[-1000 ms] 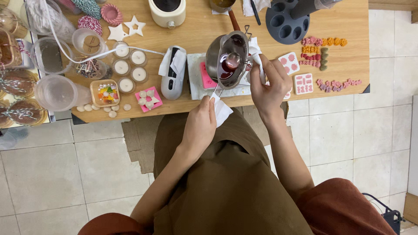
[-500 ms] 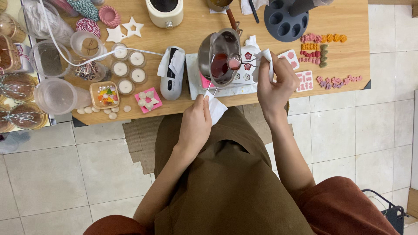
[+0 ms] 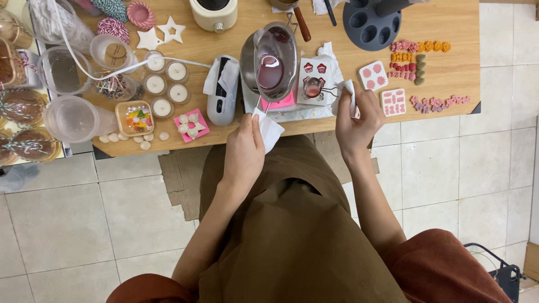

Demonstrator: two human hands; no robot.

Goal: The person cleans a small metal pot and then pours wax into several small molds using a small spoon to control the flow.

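Note:
My left hand [image 3: 245,148] grips, through a folded white tissue [image 3: 268,128], the wire handle of a steel melting pot [image 3: 269,60] holding dark pink liquid wax. The pot hangs tilted over a pink mould [image 3: 282,101] on a white mat. My right hand [image 3: 354,119] holds, with another tissue [image 3: 342,92], the wire handle of a small metal ladle [image 3: 312,87] filled with pink wax. The ladle hovers over a white mould [image 3: 317,74] with red flower shapes.
A wooden table [image 3: 449,25] carries white tealight candles [image 3: 178,93], a white handheld device [image 3: 223,90], a dark round mould tray [image 3: 370,25], rows of small pink and orange wax shapes [image 3: 418,47], two pink-patterned moulds [image 3: 391,101], plastic cups [image 3: 73,118] and star cutouts.
The pot has moved left and away from the ladle. My right hand has drawn the filled ladle out of the pot and lowered it over the white mould.

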